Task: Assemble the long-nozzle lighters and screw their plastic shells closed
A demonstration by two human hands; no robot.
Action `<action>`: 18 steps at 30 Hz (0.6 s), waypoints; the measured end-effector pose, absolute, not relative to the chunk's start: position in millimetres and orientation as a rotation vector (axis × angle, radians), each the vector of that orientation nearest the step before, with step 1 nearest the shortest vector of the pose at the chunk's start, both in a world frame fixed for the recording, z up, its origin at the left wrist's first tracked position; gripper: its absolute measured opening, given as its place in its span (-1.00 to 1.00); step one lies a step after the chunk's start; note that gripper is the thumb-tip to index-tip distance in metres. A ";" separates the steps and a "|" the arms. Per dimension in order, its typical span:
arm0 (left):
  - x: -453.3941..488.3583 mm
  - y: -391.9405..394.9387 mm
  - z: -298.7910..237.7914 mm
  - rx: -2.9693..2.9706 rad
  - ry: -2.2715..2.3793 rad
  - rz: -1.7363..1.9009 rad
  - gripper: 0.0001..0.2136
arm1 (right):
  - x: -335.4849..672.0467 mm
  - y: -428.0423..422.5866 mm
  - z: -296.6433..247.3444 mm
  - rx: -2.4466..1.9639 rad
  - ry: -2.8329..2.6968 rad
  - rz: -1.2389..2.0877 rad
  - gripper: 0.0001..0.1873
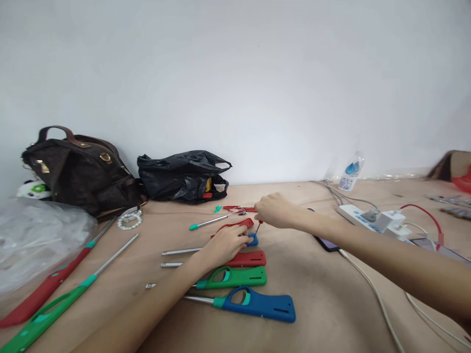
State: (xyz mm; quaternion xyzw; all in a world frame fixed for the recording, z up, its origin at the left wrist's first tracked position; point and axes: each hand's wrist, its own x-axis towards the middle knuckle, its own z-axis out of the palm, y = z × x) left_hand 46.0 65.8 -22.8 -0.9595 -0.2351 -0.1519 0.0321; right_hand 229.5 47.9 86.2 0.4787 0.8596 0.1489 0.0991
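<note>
My right hand (275, 210) is closed around a small screwdriver (257, 229); its red handle is mostly hidden in my fist. The thin shaft slants down to a blue gas lighter (253, 239). My left hand (227, 242) grips that lighter's handle and covers much of it. Nearer to me lie a red lighter (250, 258), a green lighter (250, 277) and another blue lighter (272, 306), their metal tubes pointing left. Beyond my left hand are a red handle piece (247, 223), a loose metal tube with a teal end (209, 223) and a red casing (237, 209) with thin wires.
On the left lie a long red lighter (55, 284), a long green lighter (55, 311), a bead bracelet (129, 220) and clear plastic (44, 245). A dark bag (88, 171) and black plastic bag (176, 176) stand behind. Right: phone (326, 243), power strip (355, 218), cables, bottle (351, 171).
</note>
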 end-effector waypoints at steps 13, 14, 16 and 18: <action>45.4 67.5 -25.9 -2.903 -0.670 -0.476 -0.77 | 234.1 51.4 81.8 1.298 2.661 0.342 -0.78; 45.4 68.1 -26.8 -2.902 -0.670 -0.481 -0.77 | 233.9 49.9 79.3 1.315 2.660 0.367 -0.80; 45.5 69.4 -28.8 -2.899 -0.673 -0.482 -0.77 | 232.7 46.5 76.0 1.328 2.657 0.409 -0.83; 45.5 70.4 -30.2 -2.899 -0.680 -0.486 -0.77 | 231.2 44.2 76.4 1.321 2.657 0.444 -0.83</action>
